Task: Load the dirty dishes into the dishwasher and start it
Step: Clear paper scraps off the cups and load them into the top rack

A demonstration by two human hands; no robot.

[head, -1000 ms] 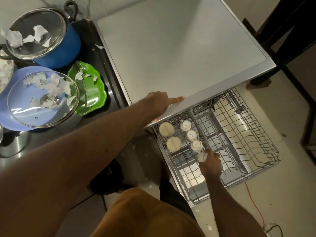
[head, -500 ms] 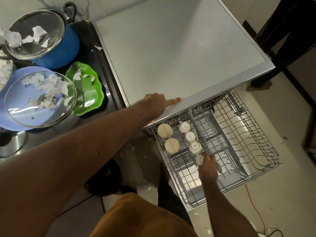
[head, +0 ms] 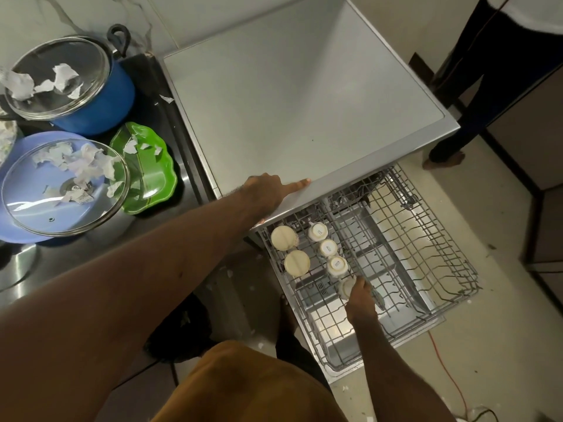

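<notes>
Our left hand [head: 268, 193] rests on the front edge of the dishwasher top [head: 304, 102], forefinger straight along that edge, gripping nothing

Our right hand [head: 361, 295] is down in the pulled-out rack [head: 426, 239], fingers curled round a small white cup [head: 345, 288]. The cup is low among the wires; we cannot tell whether it already rests on them

Just beyond the right hand, three cups [head: 328, 248] stand upside down in a row, the nearest just beside the held one. Left of that row, between our two hands, two cream cups [head: 283, 238] sit upside down too

Left of the left hand, on the counter: a green dish [head: 149, 178], a blue pot [head: 100, 99] under a glass lid [head: 58, 77], a second lid [head: 64, 190] over a purple plate [head: 18, 147]. Paper scraps [head: 18, 83] lie on all of them

Well beyond the right hand, past the dishwasher's far corner, stand another person's legs [head: 466, 95]
</notes>
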